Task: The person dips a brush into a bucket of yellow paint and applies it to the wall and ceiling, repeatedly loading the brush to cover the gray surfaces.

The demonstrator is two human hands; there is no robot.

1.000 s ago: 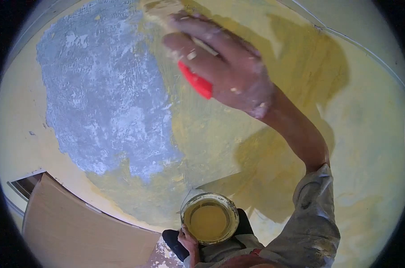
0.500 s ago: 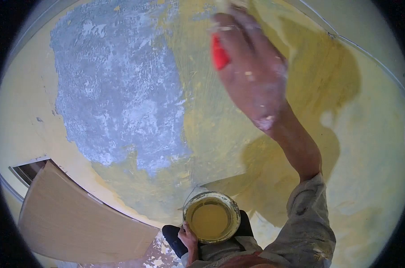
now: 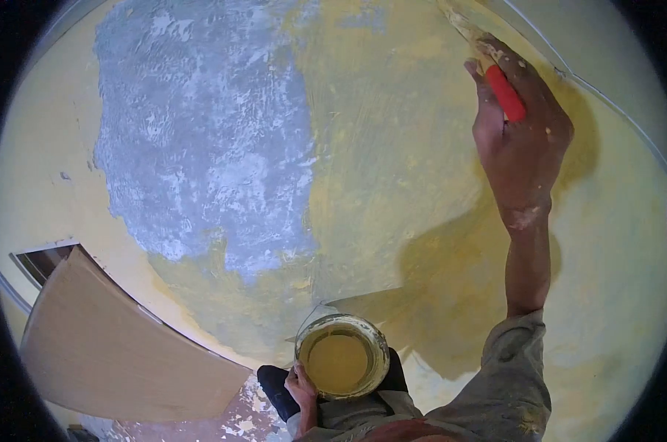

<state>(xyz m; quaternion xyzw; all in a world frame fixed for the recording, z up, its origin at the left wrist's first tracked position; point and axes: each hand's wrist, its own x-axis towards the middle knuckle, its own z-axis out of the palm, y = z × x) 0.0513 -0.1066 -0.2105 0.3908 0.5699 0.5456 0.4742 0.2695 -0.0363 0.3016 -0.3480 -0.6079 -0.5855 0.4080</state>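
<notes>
My right hand (image 3: 523, 136) is closed around the red handle of a brush (image 3: 505, 92), high at the right. The brush's pale, paint-caked end points up and left, against or close to the yellow wall (image 3: 392, 147). Low in the middle, my left hand (image 3: 301, 387) grips the left rim of a round bucket (image 3: 339, 361), which holds yellowish-brown paint. A thin wire handle stands up at the bucket's left side. Spots of paint mark my right hand and wrist.
A large grey-blue patch (image 3: 208, 140) with white streaks covers the wall's left part. At the lower left is a brown panel (image 3: 127, 346) beside a dark opening (image 3: 45, 264). Flaked paint (image 3: 249, 412) shows near my legs. A trim line runs along the upper right.
My right hand has moved right with the brush, and its red handle now shows more fully. The bucket and my left hand have shifted slightly left in view.
</notes>
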